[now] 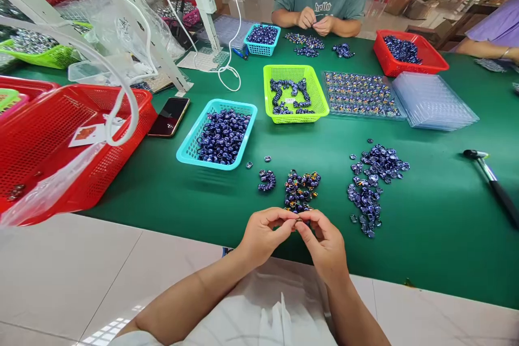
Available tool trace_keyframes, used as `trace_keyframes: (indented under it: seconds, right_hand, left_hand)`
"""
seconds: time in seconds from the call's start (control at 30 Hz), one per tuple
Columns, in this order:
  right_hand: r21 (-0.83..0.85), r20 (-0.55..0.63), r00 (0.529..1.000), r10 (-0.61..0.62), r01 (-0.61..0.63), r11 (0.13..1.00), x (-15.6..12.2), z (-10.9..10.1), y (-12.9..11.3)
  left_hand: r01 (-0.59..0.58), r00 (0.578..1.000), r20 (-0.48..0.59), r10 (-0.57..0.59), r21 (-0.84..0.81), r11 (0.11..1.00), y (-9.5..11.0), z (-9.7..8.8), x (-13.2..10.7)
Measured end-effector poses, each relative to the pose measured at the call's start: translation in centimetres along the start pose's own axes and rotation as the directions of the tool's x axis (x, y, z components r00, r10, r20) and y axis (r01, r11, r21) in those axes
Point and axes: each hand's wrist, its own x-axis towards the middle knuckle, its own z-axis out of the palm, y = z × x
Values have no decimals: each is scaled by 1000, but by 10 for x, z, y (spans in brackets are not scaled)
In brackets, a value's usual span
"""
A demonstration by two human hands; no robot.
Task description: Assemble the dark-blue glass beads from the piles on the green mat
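Observation:
My left hand [267, 231] and my right hand [323, 240] meet at the table's near edge, fingertips pinched together on one small shiny metallic piece [299, 220]. Its exact kind is mostly hidden by the fingers. Just beyond them lies a pile of dark blue pieces with orange bits [302, 186]. A curved row of dark blue ring-like pieces [266, 180] is to the left of that pile, with two loose pieces behind it. On the right spreads a heap of flat, shiny dark blue pieces [370, 184].
A blue basket [187, 147] of dark rings, a green basket [298, 119] and filled clear trays [363, 94] stand farther back. A hammer [491, 175] lies right; a phone [169, 116] and red crate [101, 173] are left. A co-worker [320, 5] sits opposite.

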Motion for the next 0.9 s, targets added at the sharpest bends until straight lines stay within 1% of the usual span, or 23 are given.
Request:
trace_keyframes:
  seconds: [0.1,0.17,0.23,0.3,0.4,0.47,0.53,0.6,0.67,0.73,0.8,0.9]
  right_hand:
    - [-110,-6,997,-77,76,991,-1,-3,-1]
    - [-198,-26,987,-159,150,969,-2,-3,-1]
    - [-257,-29,967,-252,237,937,-3,-3,1]
    - [-286,-13,947,-321,304,909,-3,-2,2]
    - [-307,27,940,-340,331,892,-4,-4,4]
    - [-312,42,948,-316,313,897,-4,-8,4]
    - [-310,47,959,-281,281,908,-5,-11,4]
    - [-298,47,968,-245,248,922,-5,-14,3]
    - [-281,50,975,-217,222,933,-6,-13,2]
    - [-270,54,978,-200,207,940,-6,-11,2]
    - [-265,56,979,-196,204,943,-6,-8,1]
    - [-256,46,977,-206,211,943,-6,-7,2]
  left_hand:
    - [-35,999,-15,36,68,997,-1,-2,0]
    - [-33,999,-17,35,94,995,-2,-3,-1]
    - [-32,999,-15,34,115,993,-3,-2,-3]
    - [-52,999,12,51,151,987,-4,-3,-5]
    - [-137,989,89,118,254,957,-5,-11,-5]
    - [-228,974,89,210,361,904,-4,-23,0]
    - [-287,950,38,309,496,819,-3,-40,9]
    - [-276,938,7,346,621,733,-3,-56,22]
    - [-265,938,33,345,711,651,-3,-69,34]
    - [-288,933,93,348,773,565,-4,-75,42]
    - [-321,923,148,356,807,496,-5,-76,45]
    - [-345,913,180,367,821,455,-5,-74,43]
